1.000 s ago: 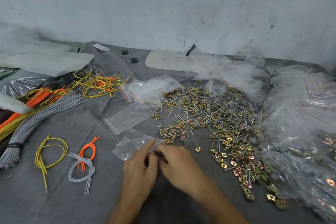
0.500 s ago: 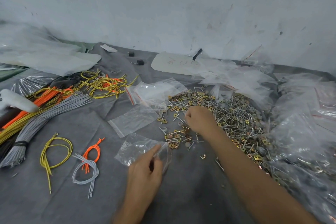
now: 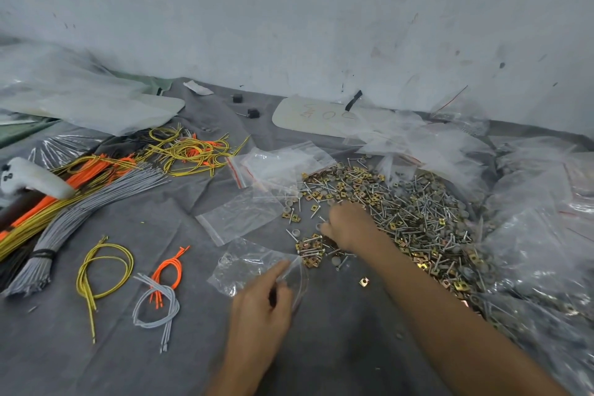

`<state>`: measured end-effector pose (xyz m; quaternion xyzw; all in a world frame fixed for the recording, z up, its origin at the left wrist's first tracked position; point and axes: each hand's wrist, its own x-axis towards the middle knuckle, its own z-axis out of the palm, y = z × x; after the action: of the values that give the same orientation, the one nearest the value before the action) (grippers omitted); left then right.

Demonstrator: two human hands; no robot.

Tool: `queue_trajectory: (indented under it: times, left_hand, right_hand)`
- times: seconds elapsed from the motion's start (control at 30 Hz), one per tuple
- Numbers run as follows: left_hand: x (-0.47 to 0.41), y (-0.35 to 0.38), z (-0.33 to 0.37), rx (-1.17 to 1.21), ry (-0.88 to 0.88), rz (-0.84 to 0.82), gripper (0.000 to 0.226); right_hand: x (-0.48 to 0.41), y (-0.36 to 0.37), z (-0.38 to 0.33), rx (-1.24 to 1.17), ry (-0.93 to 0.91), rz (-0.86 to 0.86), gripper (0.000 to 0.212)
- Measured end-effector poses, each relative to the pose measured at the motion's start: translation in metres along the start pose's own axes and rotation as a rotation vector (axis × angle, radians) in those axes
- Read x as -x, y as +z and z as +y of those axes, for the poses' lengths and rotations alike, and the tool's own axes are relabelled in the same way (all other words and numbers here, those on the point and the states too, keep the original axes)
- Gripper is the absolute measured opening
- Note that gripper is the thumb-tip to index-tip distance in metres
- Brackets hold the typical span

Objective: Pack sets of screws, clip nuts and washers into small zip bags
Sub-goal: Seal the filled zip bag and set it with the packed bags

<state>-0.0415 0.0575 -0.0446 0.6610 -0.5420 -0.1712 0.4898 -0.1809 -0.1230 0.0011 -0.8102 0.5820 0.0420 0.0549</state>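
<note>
Far left on the grey cloth (image 3: 180,357) lie a grey wire bundle (image 3: 80,215) and, just beside it, a yellow wire loop (image 3: 103,267). Centre: the left hand (image 3: 260,309) pinches the mouth of a small zip bag (image 3: 250,264) between thumb and fingers; the bag lies on the cloth beyond the hand, contents not discernible. An empty zip bag (image 3: 241,215) lies flat behind it. The right hand (image 3: 350,228) rests fingers-down on the near left edge of the pile of screws, clip nuts and washers (image 3: 418,212); whether it grips anything cannot be told. A loose clip nut (image 3: 363,282) lies near its forearm. Far right, filled plastic bags (image 3: 540,251) hold hardware.
</note>
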Motion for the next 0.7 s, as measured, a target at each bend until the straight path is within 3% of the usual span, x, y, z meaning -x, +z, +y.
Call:
queue_trajectory:
  times: [0.17,0.3,0.5,0.6,0.7]
  left_hand:
    - [-0.001,0.001,-0.002,-0.012,0.001,-0.011,0.037]
    - [-0.002,0.001,-0.002,-0.005,-0.012,-0.015,0.039]
    - [-0.002,0.0,0.0,0.016,-0.016,-0.034,0.045]
    - [-0.001,0.001,-0.003,0.03,0.001,-0.024,0.049]
    - [0.0,0.001,-0.005,0.043,0.017,-0.029,0.047]
  right_hand:
    - [0.024,-0.01,0.008,-0.301,-0.005,0.151,0.016]
    - [0.072,-0.012,0.004,-0.563,-0.063,0.09,0.016]
    - [0.132,0.005,-0.02,-0.418,-0.21,-0.06,0.019]
    - [0.128,0.007,-0.034,-0.246,-0.225,-0.024,0.017]
    - [0.119,0.006,-0.049,-0.133,-0.216,0.006,0.029]
